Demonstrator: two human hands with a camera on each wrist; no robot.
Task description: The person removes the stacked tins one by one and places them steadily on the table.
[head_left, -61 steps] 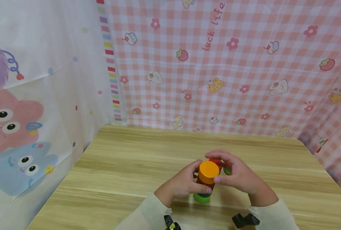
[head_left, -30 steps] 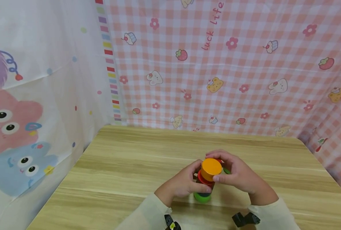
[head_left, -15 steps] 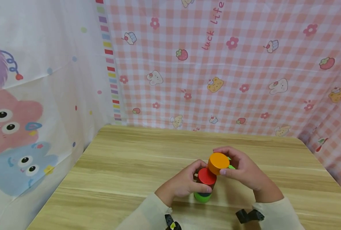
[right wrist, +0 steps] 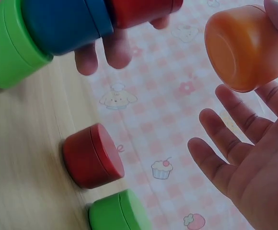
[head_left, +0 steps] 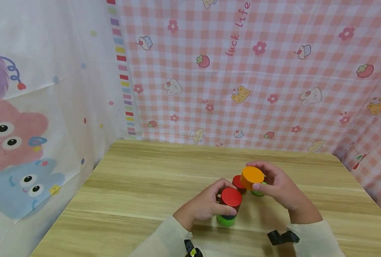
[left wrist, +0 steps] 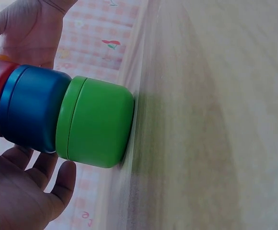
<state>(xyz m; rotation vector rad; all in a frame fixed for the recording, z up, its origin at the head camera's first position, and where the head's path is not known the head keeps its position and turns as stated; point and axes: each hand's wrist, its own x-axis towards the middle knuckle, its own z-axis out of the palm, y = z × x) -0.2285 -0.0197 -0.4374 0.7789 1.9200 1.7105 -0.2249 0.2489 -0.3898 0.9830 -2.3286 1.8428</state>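
In the head view, my left hand (head_left: 203, 205) curls round a standing stack of small lidded round jars. The red jar (head_left: 231, 198) is at its top, the blue jar (left wrist: 36, 108) in the middle and the green jar (left wrist: 98, 122) at the bottom, on the table. Off to the right of the stack, my right hand (head_left: 278, 187) pinches an orange jar (head_left: 252, 177) between thumb and fingers. The right wrist view has this jar (right wrist: 247, 48) in the air, apart from the stack, with several lower fingers spread out.
Behind the stack, a second red jar (right wrist: 92, 157) and a second green jar (right wrist: 120, 213) stand side by side on the wooden table (head_left: 139, 185). The orange jar partly covers both in the head view. A pink checked cloth (head_left: 251, 78) hangs behind the table.
My right hand has lifted the orange jar off the stack's red jar and carried it right and farther back. The loose red jar shows more now. My left hand has stayed on the stack.
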